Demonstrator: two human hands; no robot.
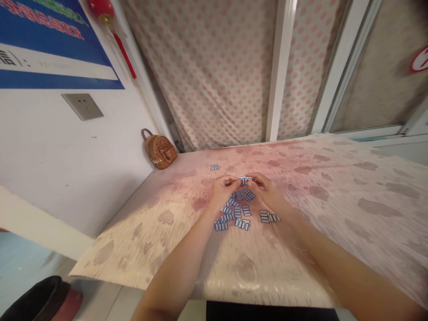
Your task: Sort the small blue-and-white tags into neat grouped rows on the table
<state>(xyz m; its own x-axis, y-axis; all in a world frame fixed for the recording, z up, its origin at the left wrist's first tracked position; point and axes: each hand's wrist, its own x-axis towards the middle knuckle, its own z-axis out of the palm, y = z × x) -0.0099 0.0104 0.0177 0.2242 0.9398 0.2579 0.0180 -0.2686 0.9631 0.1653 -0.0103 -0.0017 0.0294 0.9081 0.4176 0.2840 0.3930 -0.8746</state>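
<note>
Both my hands meet over the middle of the table and pinch one small blue-and-white striped piece between them. My left hand grips its left edge, and my right hand has its right edge. Below the hands lies a loose pile of similar blue-and-white pieces, some overlapping. Two more striped pieces lie beside my right wrist, partly covered by the forearm. Farther back on the left, a small blue-and-white patch rests flat by itself. The fine print on the pieces is too small to read.
A patterned cloth covers the table. A small brown backpack-shaped bag stands at its back left corner, against the wall. Behind the table hangs a dotted curtain. A dark, red-sided container sits on the floor at lower left.
</note>
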